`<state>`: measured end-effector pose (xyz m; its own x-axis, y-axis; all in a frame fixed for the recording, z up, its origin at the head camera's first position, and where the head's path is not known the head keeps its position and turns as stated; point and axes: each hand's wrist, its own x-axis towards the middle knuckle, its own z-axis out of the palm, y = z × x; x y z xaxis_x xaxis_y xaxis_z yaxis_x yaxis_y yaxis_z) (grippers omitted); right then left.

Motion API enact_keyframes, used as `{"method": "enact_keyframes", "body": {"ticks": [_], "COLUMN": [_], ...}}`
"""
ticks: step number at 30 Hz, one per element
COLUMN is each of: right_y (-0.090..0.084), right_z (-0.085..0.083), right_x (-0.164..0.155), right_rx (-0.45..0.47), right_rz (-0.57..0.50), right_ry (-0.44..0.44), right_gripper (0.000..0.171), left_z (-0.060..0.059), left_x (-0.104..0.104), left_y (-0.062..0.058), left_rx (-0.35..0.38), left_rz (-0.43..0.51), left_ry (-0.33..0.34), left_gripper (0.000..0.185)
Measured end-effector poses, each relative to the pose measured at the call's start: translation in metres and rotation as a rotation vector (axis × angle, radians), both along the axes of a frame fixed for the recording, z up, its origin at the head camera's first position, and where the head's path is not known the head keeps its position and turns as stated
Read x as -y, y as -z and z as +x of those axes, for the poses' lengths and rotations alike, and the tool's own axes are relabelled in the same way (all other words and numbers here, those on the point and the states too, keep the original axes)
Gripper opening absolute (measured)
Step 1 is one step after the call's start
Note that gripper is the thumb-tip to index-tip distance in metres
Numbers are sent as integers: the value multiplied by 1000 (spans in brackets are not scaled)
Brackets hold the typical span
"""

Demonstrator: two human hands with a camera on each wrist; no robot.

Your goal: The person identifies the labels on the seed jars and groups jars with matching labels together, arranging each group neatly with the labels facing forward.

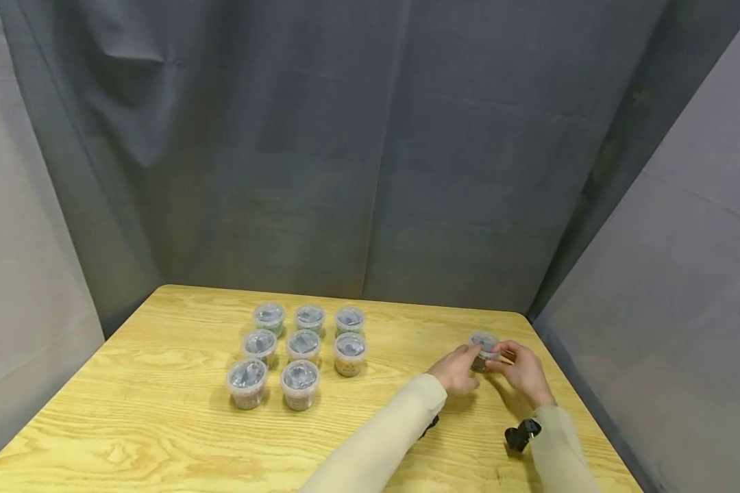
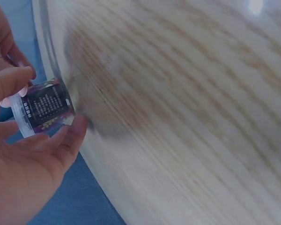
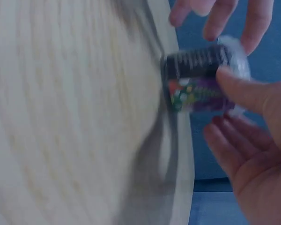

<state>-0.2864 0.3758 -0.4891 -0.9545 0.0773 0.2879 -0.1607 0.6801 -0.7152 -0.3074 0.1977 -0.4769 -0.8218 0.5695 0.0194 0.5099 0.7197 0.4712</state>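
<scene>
Both hands held one small clear plastic tub (image 1: 484, 349) on the wooden counter (image 1: 160, 411), well to the right of the group of eight lidded tubs (image 1: 301, 350). The left hand (image 1: 458, 370) and the right hand (image 1: 524, 373) each had a closed grip on its sides. The step looked like picking it up; lifting it would call for steady pressure on the smooth, round, labelled wall.

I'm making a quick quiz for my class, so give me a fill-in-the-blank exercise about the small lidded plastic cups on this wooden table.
1. Both hands, the left hand and the right hand, hold ____ small clear plastic cup.
2. The grouped lidded plastic cups number ____.
3. The light wooden table has a ____ cloth backdrop behind it.

Missing words: one; eight; grey
</scene>
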Motion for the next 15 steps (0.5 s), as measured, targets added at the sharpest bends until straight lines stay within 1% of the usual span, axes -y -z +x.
{"method": "enact_keyframes", "body": {"ticks": [4,6,11,15], "right_y": [2,2,-3,-10], "right_z": [0,0,-1,0], "right_x": [2,3,9,16], "right_rx": [-45,-56,-34,-16], "right_rz": [28,27,3,7], "right_ry": [-24,-40,-98,-110], "right_gripper": [24,23,23,27], "left_z": [-1,-1,0,2], "left_x": [7,12,23,32], "left_y": [0,-1,-3,-4], "left_rx": [20,15,-33,-96], "left_rz": [67,96,144,171], "left_ry": [1,11,56,79], "left_gripper": [72,72,72,71]}}
